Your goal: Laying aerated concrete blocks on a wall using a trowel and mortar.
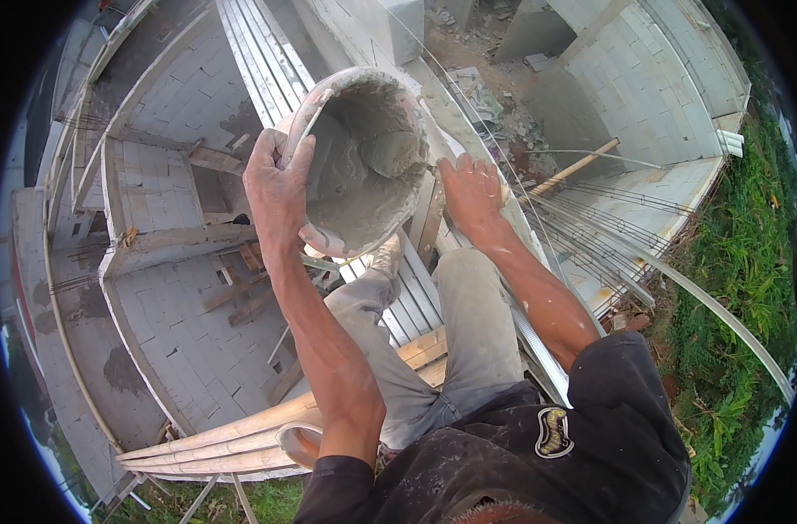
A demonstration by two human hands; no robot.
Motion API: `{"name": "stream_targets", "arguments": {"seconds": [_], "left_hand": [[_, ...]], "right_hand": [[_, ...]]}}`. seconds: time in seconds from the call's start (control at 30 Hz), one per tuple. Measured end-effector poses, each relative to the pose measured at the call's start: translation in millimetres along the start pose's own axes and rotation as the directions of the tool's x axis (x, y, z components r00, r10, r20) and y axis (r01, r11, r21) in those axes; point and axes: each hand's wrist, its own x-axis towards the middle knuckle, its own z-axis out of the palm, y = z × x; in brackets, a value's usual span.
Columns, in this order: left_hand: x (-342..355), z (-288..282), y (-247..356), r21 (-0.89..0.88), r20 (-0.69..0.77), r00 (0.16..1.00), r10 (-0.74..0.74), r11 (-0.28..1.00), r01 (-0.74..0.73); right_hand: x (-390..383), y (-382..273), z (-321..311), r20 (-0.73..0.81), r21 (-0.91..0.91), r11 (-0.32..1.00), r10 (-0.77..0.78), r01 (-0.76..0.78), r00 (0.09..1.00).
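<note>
The left hand (278, 179) is clenched on the rim of a mortar-caked bucket (359, 162), holding it tipped with its mouth toward the camera, above the top of a block wall (451, 113); grey mortar clings inside; the right hand (470, 194) lies flat just beside the bucket, fingers spread, holding nothing, on the wall top; the step looks like emptying mortar onto the course; the next move seems to call for a steady tilt with the right hand bracing.
</note>
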Motion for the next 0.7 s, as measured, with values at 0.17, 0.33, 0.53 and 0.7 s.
{"name": "stream_targets", "arguments": {"seconds": [0.17,0.33,0.53,0.7], "left_hand": [[5,-5,-11,-0.022,0.002,1.000,0.013,1.000,-0.013],[7,-6,-10,-0.097,0.066,0.998,0.011,0.995,-0.004],[7,-11,-14,-0.115,-0.014,1.000,0.019,0.993,-0.021],[7,-9,-16,-0.149,-0.057,0.998,0.031,0.988,-0.039]], "right_hand": [[-1,-39,-50,0.258,0.358,0.918,0.078,-0.171,0.963],[37,-57,-48,0.182,0.372,0.924,0.023,-0.090,0.983],[10,-59,-41,0.320,0.315,0.947,-0.160,0.054,0.934],[17,-50,-88,0.304,0.372,0.925,-0.040,-0.080,0.952]]}}
